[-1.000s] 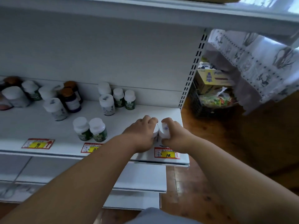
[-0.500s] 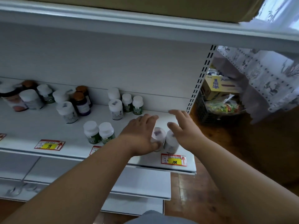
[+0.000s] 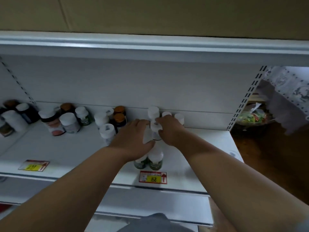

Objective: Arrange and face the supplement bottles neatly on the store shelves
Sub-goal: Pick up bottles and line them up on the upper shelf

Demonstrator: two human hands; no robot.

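Frame centre: left hand [image 3: 133, 139] and right hand [image 3: 170, 131] pinch white bottle [image 3: 154, 131]; clutter at left [image 3: 66, 121] unfaced.

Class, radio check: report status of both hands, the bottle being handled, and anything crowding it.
Left hand and right hand both gripping white bottle, mid-shelf. Two green-label bottles directly in front. White-capped bottles close behind.
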